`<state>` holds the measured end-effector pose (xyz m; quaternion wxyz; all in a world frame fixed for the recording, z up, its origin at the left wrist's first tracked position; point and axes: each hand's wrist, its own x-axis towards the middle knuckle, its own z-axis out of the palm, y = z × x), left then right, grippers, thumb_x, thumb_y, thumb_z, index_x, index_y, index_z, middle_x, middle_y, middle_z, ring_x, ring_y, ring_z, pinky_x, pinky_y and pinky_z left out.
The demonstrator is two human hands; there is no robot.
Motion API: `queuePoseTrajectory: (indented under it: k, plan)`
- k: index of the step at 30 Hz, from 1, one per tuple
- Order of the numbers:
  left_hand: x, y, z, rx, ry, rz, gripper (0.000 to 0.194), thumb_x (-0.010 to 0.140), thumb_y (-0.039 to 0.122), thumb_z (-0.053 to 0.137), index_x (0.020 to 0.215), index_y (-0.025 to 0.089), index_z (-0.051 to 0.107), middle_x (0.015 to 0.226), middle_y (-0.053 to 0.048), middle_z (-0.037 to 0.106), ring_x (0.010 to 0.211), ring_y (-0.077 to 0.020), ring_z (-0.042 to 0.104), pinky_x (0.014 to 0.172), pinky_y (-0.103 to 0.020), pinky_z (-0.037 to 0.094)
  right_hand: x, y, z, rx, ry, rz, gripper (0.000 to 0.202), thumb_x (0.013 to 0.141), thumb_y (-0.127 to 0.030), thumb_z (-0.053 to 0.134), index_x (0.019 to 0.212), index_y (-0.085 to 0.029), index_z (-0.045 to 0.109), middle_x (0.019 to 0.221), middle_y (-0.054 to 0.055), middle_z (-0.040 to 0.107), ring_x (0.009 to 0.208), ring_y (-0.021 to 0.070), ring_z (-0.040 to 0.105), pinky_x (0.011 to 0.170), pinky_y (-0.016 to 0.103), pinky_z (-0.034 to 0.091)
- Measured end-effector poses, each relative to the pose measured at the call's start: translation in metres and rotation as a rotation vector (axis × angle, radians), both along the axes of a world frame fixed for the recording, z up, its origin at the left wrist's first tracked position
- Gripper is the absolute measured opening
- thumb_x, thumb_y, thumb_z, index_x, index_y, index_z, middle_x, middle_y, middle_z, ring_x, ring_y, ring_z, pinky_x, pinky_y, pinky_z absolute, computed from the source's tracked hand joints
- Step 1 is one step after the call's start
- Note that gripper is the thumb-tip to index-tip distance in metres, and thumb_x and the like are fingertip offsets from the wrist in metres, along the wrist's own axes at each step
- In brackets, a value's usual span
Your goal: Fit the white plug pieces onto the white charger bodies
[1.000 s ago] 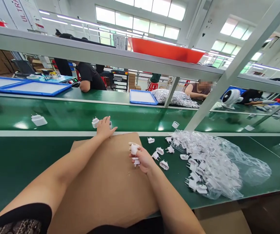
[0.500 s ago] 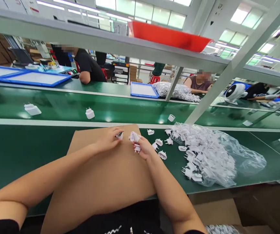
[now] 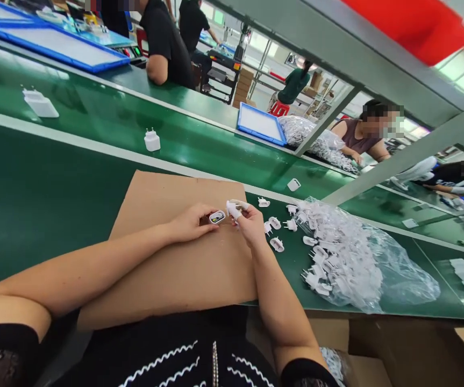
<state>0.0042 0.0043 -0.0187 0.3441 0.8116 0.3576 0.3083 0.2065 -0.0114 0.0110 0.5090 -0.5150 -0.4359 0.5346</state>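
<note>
My left hand [image 3: 194,222] grips a white charger housing [image 3: 217,217] over the cardboard sheet. Its open end faces me, and parts of a circuit board show inside. Close beside it on the right, my right hand [image 3: 250,223] pinches a white plug cover [image 3: 230,207]; a gap separates it from the housing. White coverings are on some right fingertips, and whether more covers sit in that palm is hard to see. Several loose plug covers [image 3: 277,245] with metal pins lie just right of my right hand, beside a clear plastic bag [image 3: 407,269] spilling a heap of them.
Brown cardboard [image 3: 183,274] lies under my hands on the green bench. Beyond a pale rail, the green conveyor belt [image 3: 106,126] carries a few white chargers [image 3: 151,140]. A metal frame post [image 3: 377,166] slants over the right side. Co-workers sit across the line near a blue-rimmed tray [image 3: 261,124].
My view has tilted and dropped. The housing has turned its open end towards me, and the plug cover in my right hand has come nearer to it.
</note>
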Motion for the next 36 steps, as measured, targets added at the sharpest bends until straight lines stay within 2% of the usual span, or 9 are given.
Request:
queuePoseTrajectory:
  k: [4, 9, 14, 17, 19, 22, 24, 30, 36]
  plan:
    - [-0.006, -0.001, 0.002, -0.005, -0.006, -0.063, 0.072, 0.082, 0.034, 0.069, 0.148, 0.024, 0.043, 0.119, -0.010, 0.065, 0.108, -0.0259, 0.060, 0.096, -0.042, 0.050, 0.000, -0.004, 0.004, 0.114, -0.104, 0.043, 0.036, 0.066, -0.035, 0.078, 0.099, -0.020, 0.073, 0.091, 0.004, 0.071, 0.072, 0.0144, 0.062, 0.052, 0.023, 0.046]
    - [-0.006, -0.001, 0.002, -0.082, -0.052, -0.012, 0.049, 0.080, 0.040, 0.072, 0.125, 0.022, 0.061, 0.101, -0.006, 0.063, 0.088, -0.0211, 0.061, 0.084, -0.037, 0.053, 0.000, -0.006, 0.011, 0.088, -0.142, 0.079, 0.029, 0.070, -0.041, 0.075, 0.090, -0.019, 0.072, 0.096, 0.006, 0.071, 0.074, 0.0144, 0.061, 0.055, 0.024, 0.048]
    - [-0.008, 0.003, 0.005, -0.134, -0.067, -0.005, 0.072, 0.064, 0.045, 0.083, 0.127, 0.020, 0.055, 0.105, -0.005, 0.062, 0.087, -0.0201, 0.060, 0.081, -0.035, 0.052, 0.000, -0.006, 0.008, 0.136, -0.223, 0.055, 0.040, 0.067, -0.036, 0.077, 0.103, -0.021, 0.067, 0.102, 0.007, 0.072, 0.083, 0.0177, 0.063, 0.058, 0.025, 0.051]
    - [-0.010, 0.005, 0.004, -0.260, -0.148, -0.101, 0.055, 0.074, 0.041, 0.076, 0.122, 0.020, 0.061, 0.097, -0.005, 0.065, 0.086, -0.0194, 0.062, 0.080, -0.034, 0.052, -0.002, -0.010, 0.010, 0.237, -0.318, 0.002, 0.048, 0.067, -0.031, 0.078, 0.111, -0.021, 0.063, 0.106, 0.008, 0.071, 0.090, 0.0186, 0.065, 0.070, 0.029, 0.054]
    - [-0.007, 0.006, 0.001, -0.319, -0.165, -0.041, 0.048, 0.071, 0.044, 0.079, 0.110, 0.019, 0.066, 0.085, -0.002, 0.065, 0.076, -0.0180, 0.060, 0.071, -0.032, 0.051, -0.004, -0.015, 0.014, 0.324, -0.428, 0.006, 0.035, 0.072, -0.030, 0.076, 0.104, -0.020, 0.066, 0.102, 0.008, 0.071, 0.088, 0.0182, 0.065, 0.077, 0.031, 0.054]
    - [0.000, 0.004, -0.002, -0.295, -0.125, 0.091, 0.049, 0.060, 0.050, 0.087, 0.093, 0.019, 0.066, 0.072, 0.002, 0.060, 0.064, -0.0150, 0.053, 0.058, -0.027, 0.044, -0.007, -0.023, 0.019, 0.470, -0.657, 0.155, 0.022, 0.083, -0.025, 0.065, 0.104, -0.022, 0.070, 0.102, 0.007, 0.070, 0.093, 0.0192, 0.065, 0.082, 0.033, 0.052]
    - [0.003, 0.003, -0.002, -0.245, -0.115, 0.113, 0.048, 0.059, 0.052, 0.087, 0.088, 0.019, 0.066, 0.070, 0.002, 0.059, 0.063, -0.0145, 0.052, 0.056, -0.027, 0.042, -0.008, -0.026, 0.019, 0.525, -0.797, 0.250, 0.033, 0.087, -0.019, 0.058, 0.119, -0.024, 0.068, 0.107, 0.007, 0.070, 0.098, 0.0199, 0.063, 0.086, 0.033, 0.051]
    - [-0.002, 0.001, 0.004, -0.296, -0.197, -0.051, 0.043, 0.070, 0.047, 0.079, 0.101, 0.018, 0.071, 0.083, -0.003, 0.068, 0.075, -0.0188, 0.062, 0.068, -0.030, 0.050, -0.011, -0.029, 0.010, 0.516, -0.886, 0.127, 0.037, 0.090, -0.021, 0.056, 0.126, -0.022, 0.063, 0.103, 0.006, 0.071, 0.090, 0.0190, 0.064, 0.080, 0.030, 0.050]
    - [-0.003, 0.003, -0.001, -0.352, -0.237, -0.019, 0.038, 0.073, 0.047, 0.077, 0.096, 0.018, 0.070, 0.077, 0.000, 0.064, 0.069, -0.0145, 0.056, 0.063, -0.026, 0.046, -0.014, -0.034, 0.014, 0.660, -1.142, 0.143, 0.035, 0.088, -0.010, 0.052, 0.118, -0.021, 0.067, 0.102, 0.007, 0.071, 0.094, 0.0216, 0.061, 0.082, 0.032, 0.048]
